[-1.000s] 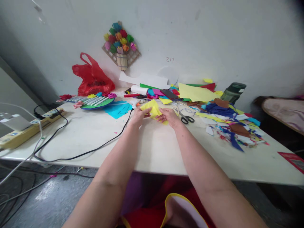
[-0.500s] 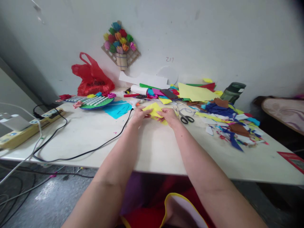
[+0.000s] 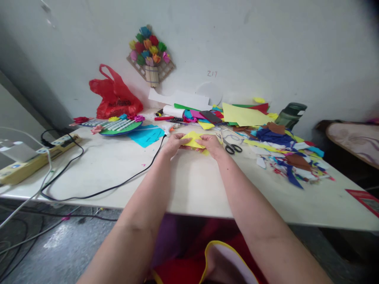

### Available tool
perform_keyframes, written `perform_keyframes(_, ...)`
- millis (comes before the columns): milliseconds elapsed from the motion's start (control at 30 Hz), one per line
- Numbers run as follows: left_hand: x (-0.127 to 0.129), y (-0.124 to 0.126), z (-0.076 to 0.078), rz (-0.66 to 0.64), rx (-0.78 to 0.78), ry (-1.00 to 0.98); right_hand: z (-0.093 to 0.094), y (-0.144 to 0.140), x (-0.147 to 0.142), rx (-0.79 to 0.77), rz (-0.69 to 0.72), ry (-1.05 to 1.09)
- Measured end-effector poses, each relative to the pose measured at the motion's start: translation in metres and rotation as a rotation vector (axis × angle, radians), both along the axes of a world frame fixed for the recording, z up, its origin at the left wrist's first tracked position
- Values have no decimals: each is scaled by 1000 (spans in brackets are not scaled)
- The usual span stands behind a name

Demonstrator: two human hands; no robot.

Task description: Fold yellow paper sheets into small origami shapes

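Note:
A small piece of yellow paper (image 3: 192, 140) is held between both hands above the middle of the white table (image 3: 195, 189). On its left side my left hand (image 3: 174, 144) is closed, with the thumb lying on top of the paper. My right hand (image 3: 212, 145) pinches the right side in the same way. The fingers beneath are partly hidden by the sheet. Scissors with black handles (image 3: 233, 148) lie just right of my right hand. Behind my left hand is a glue gun (image 3: 168, 129), partly covered, its black cord trailing left.
To the right spreads a heap of coloured scraps (image 3: 275, 136), with a green bottle (image 3: 291, 114) behind. At left are a power strip (image 3: 38, 157), a red bag (image 3: 115, 96) and a round green craft piece (image 3: 124, 128). Blue paper (image 3: 146, 135) lies near it.
The yellow paper now shows a lower, more triangular outline, as if its upper part is folded or tilted. My hands stay on its two sides with only slight movement.

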State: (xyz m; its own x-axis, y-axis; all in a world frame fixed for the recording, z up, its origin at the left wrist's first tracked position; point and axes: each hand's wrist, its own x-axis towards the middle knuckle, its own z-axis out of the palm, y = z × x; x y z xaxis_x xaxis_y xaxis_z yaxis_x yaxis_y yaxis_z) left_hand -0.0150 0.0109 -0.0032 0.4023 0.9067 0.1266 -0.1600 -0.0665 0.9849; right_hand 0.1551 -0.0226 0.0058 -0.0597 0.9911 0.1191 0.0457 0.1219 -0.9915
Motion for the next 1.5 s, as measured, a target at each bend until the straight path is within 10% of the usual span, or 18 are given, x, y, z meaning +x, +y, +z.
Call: perform_keyframes(1500,-7,0,2,-63,-26,-166,3,-3,1,76,63,218)
